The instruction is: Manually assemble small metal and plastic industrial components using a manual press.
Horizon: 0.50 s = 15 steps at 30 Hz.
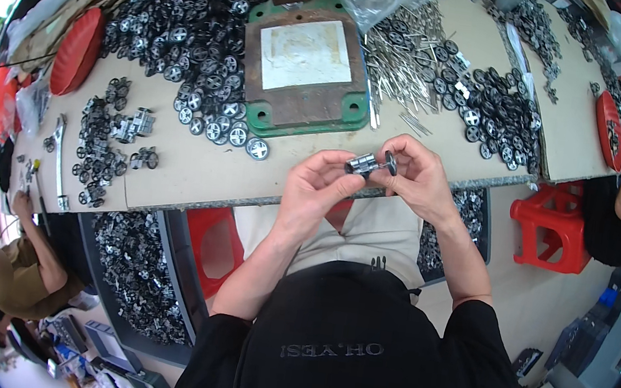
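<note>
Just over the table's near edge, both my hands meet around small parts. Between the fingertips of my left hand [317, 187] is a small silver-and-black ridged part [361, 165]. My right hand [422, 183] pinches a small black wheel [390, 163], seen nearly edge-on. The wheel sits against the right end of the ridged part, and a short bit of thin axle seems to show between them. Ahead of my hands stands a green and brown metal press base [300, 119] with a white pad [306, 52] on top.
Black wheels with silver spokes [210, 65] are heaped left of the press, and more wheels [491, 111] lie right beside loose metal pins [409, 51]. Assembled wheeled parts [104, 138] and a wrench [60, 163] are at left. Filled bins [190, 319] and a red stool [550, 227] stand below.
</note>
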### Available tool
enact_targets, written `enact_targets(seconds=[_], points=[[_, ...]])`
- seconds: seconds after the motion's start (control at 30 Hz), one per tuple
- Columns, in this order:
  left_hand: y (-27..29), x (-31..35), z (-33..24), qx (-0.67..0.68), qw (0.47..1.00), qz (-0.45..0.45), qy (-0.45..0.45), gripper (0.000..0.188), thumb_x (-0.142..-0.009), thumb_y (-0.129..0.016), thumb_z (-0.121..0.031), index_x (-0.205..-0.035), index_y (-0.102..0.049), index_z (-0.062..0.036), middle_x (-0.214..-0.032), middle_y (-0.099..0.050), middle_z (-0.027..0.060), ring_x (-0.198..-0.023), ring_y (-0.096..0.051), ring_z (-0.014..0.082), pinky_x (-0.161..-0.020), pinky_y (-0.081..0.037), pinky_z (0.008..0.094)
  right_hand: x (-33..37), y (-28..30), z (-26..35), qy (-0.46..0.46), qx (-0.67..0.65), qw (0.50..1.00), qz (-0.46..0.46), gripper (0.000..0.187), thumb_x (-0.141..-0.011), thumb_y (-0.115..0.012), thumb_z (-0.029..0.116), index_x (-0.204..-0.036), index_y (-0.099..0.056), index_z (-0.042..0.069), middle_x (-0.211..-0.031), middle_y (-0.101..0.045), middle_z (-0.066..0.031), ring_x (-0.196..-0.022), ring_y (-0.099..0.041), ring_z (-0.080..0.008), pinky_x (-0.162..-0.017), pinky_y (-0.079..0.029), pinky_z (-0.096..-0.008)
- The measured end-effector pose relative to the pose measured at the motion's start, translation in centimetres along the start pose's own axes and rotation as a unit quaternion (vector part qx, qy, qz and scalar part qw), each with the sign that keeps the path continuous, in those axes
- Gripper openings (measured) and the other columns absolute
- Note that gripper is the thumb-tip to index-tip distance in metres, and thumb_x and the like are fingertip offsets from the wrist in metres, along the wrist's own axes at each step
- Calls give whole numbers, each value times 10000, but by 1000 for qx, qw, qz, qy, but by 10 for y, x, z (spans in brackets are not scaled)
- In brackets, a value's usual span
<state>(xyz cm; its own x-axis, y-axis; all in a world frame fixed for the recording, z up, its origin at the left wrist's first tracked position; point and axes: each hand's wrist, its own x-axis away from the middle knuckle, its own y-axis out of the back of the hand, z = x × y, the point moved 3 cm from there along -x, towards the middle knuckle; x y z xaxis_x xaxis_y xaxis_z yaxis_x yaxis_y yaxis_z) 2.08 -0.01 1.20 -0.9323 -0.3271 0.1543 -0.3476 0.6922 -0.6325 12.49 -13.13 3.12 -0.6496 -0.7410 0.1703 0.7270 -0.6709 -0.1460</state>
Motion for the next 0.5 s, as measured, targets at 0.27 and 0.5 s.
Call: enact_targets(seconds=[0.27,0.5], points=[[-7,-17,-64,-423,900,27,-102,322,-704,-714,-47,-1014,-635,-15,-934,-652,67,-820,-598,109,-707,-465,232,-32,-17,66,204,326,916,110,249,-732,-675,70,-948,-561,19,-844,-608,-58,-644,-570,-125,-551,-464,-248],[13,-86,-118,-517,822,-114,-212,254,-714,-692,-138,-911,-654,18,-782,-664,65,-740,-596,99,-678,-461,236,-43,3,86,219,328,919,7,231,-752,-668,111,-955,-611,19,-876,-617,-66,-666,-575,-140,-571,-476,-257]])
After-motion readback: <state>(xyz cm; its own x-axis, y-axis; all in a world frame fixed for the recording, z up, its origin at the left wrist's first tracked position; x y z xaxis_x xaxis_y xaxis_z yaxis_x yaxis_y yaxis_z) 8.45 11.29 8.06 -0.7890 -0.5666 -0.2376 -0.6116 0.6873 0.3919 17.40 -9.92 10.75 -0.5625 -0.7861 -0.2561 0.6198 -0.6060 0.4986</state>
